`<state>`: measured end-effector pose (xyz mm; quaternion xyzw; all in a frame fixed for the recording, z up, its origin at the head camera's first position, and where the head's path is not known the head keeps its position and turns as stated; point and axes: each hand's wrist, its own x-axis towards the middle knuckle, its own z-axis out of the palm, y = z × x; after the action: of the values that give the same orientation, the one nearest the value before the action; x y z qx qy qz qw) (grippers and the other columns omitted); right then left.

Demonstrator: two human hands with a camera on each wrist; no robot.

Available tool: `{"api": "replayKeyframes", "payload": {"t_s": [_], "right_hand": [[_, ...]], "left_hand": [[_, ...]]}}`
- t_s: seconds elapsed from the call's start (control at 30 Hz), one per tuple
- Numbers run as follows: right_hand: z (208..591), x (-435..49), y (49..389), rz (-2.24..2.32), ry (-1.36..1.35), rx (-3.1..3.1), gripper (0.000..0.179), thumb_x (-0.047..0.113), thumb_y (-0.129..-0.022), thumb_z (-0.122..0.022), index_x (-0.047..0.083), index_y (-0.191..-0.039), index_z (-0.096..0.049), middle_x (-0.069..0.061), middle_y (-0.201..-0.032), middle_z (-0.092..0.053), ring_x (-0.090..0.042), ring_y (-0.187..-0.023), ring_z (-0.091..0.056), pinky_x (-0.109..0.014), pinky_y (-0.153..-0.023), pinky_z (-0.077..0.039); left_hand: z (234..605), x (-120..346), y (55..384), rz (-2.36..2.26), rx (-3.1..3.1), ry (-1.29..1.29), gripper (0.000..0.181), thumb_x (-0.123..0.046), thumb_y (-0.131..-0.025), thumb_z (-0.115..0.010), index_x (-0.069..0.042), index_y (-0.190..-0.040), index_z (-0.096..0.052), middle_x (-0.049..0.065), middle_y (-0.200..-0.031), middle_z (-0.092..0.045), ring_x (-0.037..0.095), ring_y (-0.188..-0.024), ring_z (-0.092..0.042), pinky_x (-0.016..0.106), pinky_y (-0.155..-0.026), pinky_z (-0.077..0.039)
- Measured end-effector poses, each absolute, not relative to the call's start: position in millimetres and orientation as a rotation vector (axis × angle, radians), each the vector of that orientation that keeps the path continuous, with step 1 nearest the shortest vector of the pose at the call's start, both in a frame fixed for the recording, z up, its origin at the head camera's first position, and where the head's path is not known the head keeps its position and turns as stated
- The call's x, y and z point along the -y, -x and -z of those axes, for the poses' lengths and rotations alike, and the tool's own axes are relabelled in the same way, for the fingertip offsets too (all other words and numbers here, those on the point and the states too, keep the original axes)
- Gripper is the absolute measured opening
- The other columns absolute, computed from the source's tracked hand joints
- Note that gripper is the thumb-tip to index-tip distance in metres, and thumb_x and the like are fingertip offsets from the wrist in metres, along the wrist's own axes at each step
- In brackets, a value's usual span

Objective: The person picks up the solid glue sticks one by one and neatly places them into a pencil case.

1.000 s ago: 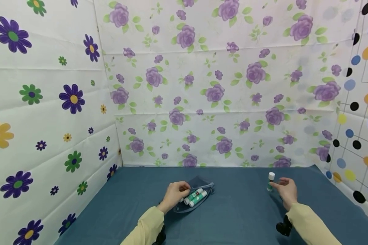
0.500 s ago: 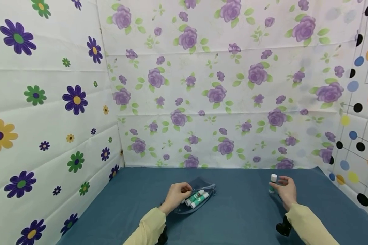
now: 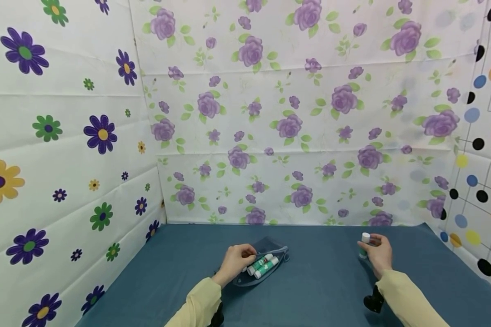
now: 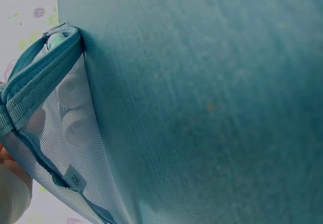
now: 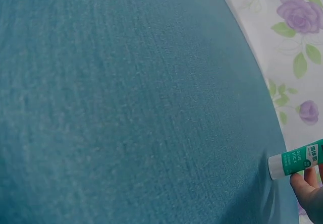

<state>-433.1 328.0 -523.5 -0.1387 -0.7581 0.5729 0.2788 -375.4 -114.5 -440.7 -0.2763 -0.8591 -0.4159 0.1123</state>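
Near the middle of the table, my left hand (image 3: pixel 236 262) pinches the rim of a blue-grey mesh zip pouch (image 3: pixel 251 282). Green glue sticks (image 3: pixel 266 268) with white ends lie inside its open mouth. The left wrist view shows the zipped edge, a small tag and round ends through the mesh pouch (image 4: pixel 83 133). On the right, my right hand (image 3: pixel 381 255) holds another green glue stick (image 3: pixel 366 238) upright on the table, white end up. In the right wrist view, fingertips touch that glue stick (image 5: pixel 298 160) along its labelled side; part of it lies beyond the frame edge.
A blue-green cloth covers the table (image 3: pixel 311 281). Behind it hangs a white curtain (image 3: pixel 266 172) with purple roses. Flower-printed cloth (image 3: pixel 73 154) forms the left side, and dotted cloth (image 3: pixel 474 181) the right.
The fingers of my right hand have come in around the single glue stick, and its forearm has shifted slightly left. My left hand keeps its pinch on the pouch. The head view has shifted slightly.
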Motion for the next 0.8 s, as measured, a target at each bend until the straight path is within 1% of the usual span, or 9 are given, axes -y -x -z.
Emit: {"api": "replayKeyframes", "payload": {"t_s": [0.2,0.33,0.47,0.5,0.57,0.63,0.7,0.73,0.8], "right_hand": [[524,-329,435,-1.525,0.383,2.059,0.050,0.019,-0.087,-0.062,0.000,-0.127,-0.039,-0.021,-0.118,-0.043,-0.037,-0.106,-0.042,-0.050,-0.081,-0.037],[522,-330,431,-1.484,0.385,2.090,0.046,0.022,-0.089,-0.059,-0.001,-0.124,-0.042,-0.021,-0.115,-0.045,-0.037,-0.103,-0.044,-0.050,-0.079,-0.038],[519,-330,426,-1.485,0.375,2.086,0.046,0.024,-0.089,-0.059,-0.003,-0.123,-0.043,-0.023,-0.113,-0.046,-0.038,-0.101,-0.046,-0.050,-0.077,-0.040],[518,-330,425,-1.486,0.370,2.085,0.047,0.024,-0.088,-0.060,-0.003,-0.123,-0.043,-0.023,-0.112,-0.046,-0.038,-0.100,-0.046,-0.049,-0.076,-0.041],[514,-330,421,-1.484,0.367,2.100,0.048,0.026,-0.088,-0.059,-0.003,-0.122,-0.043,-0.022,-0.110,-0.047,-0.035,-0.097,-0.048,-0.040,-0.071,-0.044],[504,-326,414,-1.517,0.372,2.100,0.048,0.024,-0.087,-0.061,-0.004,-0.122,-0.043,-0.021,-0.109,-0.047,-0.033,-0.095,-0.049,-0.032,-0.060,-0.046],[491,-319,403,-1.566,0.386,2.092,0.047,0.021,-0.087,-0.061,-0.005,-0.121,-0.043,-0.021,-0.109,-0.046,-0.033,-0.094,-0.049,-0.029,-0.051,-0.045],[483,-314,397,-1.599,0.396,2.083,0.047,0.019,-0.087,-0.062,-0.006,-0.121,-0.042,-0.022,-0.108,-0.046,-0.034,-0.094,-0.048,-0.028,-0.050,-0.045],[467,-304,383,-1.694,0.414,2.040,0.047,0.013,-0.086,-0.062,-0.008,-0.122,-0.040,-0.023,-0.109,-0.044,-0.037,-0.098,-0.046,-0.034,-0.056,-0.048]], "left_hand": [[442,115,376,1.235,2.526,0.802,0.009,-0.009,-0.087,-0.061,-0.006,-0.092,-0.067,-0.007,-0.078,-0.060,0.008,-0.067,-0.056,0.027,-0.059,-0.046],[442,115,377,1.235,2.526,0.795,0.008,-0.010,-0.087,-0.061,-0.007,-0.091,-0.067,-0.008,-0.078,-0.060,0.008,-0.067,-0.056,0.027,-0.059,-0.046],[443,114,377,1.233,2.527,0.795,0.008,-0.010,-0.087,-0.061,-0.008,-0.091,-0.067,-0.008,-0.078,-0.060,0.008,-0.066,-0.056,0.027,-0.059,-0.046],[443,114,377,1.232,2.528,0.794,0.008,-0.010,-0.087,-0.061,-0.008,-0.091,-0.067,-0.008,-0.078,-0.059,0.008,-0.067,-0.056,0.027,-0.059,-0.046],[443,114,377,1.231,2.528,0.795,0.007,-0.010,-0.087,-0.061,-0.008,-0.091,-0.067,-0.008,-0.078,-0.059,0.008,-0.067,-0.056,0.027,-0.059,-0.046],[444,114,377,1.230,2.526,0.794,0.007,-0.010,-0.087,-0.061,-0.008,-0.091,-0.067,-0.008,-0.078,-0.059,0.008,-0.067,-0.056,0.027,-0.059,-0.046],[444,115,378,1.228,2.523,0.796,0.008,-0.010,-0.087,-0.061,-0.008,-0.091,-0.067,-0.008,-0.078,-0.059,0.008,-0.068,-0.056,0.027,-0.059,-0.046],[444,115,378,1.226,2.520,0.799,0.008,-0.010,-0.087,-0.061,-0.008,-0.091,-0.067,-0.008,-0.078,-0.059,0.008,-0.067,-0.056,0.027,-0.059,-0.046],[444,115,378,1.226,2.516,0.806,0.008,-0.010,-0.087,-0.061,-0.008,-0.092,-0.067,-0.008,-0.078,-0.059,0.008,-0.067,-0.056,0.027,-0.059,-0.046]]}}
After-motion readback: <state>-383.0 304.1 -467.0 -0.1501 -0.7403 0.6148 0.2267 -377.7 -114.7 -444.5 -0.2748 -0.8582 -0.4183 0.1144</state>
